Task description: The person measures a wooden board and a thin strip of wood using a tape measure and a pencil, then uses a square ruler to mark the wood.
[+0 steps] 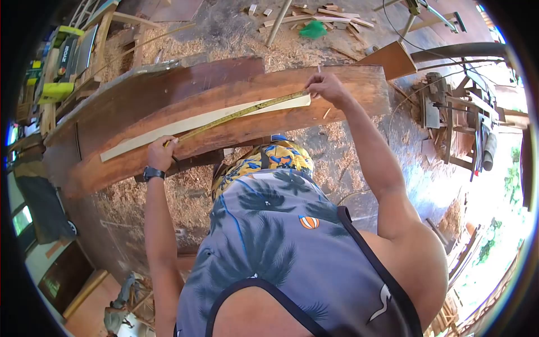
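Note:
A yellow tape measure [238, 114] is stretched between my hands, running slantwise over a long pale wooden strip [149, 135]. The strip lies on a thick reddish-brown wooden bench [342, 115]. My left hand [161, 153], with a dark watch at the wrist, is closed round the tape near the bench's front edge; its case is mostly hidden by the fingers. Near the strip's right end, my right hand [327, 89] pinches the other part of the tape. A small thin, pale item pokes up above those fingers, too small to identify.
Wood shavings [191, 210] cover much of the floor. Scrap wood pieces [337, 19] and a green item [313, 29] lie beyond the bench. A brown board [390, 60] is at its right end, and a cluttered wooden stand [449, 106] is farther right. Yellow-green items [56, 92] sit at left.

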`<act>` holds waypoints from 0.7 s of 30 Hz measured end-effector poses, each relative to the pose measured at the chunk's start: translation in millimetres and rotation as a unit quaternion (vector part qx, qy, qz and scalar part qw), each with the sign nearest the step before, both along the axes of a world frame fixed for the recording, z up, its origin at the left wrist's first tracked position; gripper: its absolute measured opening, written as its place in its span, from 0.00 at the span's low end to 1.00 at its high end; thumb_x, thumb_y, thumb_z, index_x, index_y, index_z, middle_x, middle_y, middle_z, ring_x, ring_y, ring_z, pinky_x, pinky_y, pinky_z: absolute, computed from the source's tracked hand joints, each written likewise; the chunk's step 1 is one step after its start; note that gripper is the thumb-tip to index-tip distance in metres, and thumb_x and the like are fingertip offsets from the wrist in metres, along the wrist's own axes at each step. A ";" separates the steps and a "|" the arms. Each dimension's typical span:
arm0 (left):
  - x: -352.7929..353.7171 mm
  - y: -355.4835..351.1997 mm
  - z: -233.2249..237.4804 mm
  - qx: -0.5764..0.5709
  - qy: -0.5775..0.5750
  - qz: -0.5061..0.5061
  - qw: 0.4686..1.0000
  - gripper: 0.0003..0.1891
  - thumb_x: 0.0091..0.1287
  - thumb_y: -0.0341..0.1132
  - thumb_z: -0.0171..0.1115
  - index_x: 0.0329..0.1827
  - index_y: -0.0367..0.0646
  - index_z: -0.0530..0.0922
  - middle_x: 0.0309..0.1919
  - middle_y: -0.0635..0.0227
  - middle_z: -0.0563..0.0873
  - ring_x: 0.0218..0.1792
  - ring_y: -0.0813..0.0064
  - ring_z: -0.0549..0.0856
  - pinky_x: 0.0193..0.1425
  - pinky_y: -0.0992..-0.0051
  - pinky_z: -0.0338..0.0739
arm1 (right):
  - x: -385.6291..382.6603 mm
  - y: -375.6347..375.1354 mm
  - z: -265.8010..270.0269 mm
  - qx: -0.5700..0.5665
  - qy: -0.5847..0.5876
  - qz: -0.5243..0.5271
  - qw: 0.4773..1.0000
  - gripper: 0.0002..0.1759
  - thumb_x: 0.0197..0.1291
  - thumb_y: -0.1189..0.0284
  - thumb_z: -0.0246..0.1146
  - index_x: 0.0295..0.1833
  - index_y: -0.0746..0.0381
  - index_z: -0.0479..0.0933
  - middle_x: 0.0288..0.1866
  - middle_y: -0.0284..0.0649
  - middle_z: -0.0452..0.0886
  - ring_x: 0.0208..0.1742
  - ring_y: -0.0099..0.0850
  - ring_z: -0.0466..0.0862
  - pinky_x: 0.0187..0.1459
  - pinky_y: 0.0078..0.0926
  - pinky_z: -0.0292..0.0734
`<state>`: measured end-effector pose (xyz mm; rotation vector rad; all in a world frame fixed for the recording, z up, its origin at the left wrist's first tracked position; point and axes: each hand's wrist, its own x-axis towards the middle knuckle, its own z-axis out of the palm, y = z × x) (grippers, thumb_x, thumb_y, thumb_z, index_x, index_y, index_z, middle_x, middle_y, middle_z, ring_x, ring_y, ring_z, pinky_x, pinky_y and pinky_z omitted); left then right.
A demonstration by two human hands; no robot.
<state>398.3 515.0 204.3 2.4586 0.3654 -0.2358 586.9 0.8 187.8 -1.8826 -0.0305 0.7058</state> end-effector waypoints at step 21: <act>46.7 15.9 -52.3 0.135 -0.027 -0.107 0.985 0.09 0.58 0.40 0.74 0.32 0.45 0.89 0.35 0.53 0.86 0.41 0.52 0.85 0.48 0.58 0.79 | -103.1 -11.1 -10.8 0.151 0.056 -0.377 0.912 0.27 0.77 0.53 0.56 0.59 0.69 0.79 0.34 0.40 0.87 0.33 0.25 0.86 0.37 0.23 0.81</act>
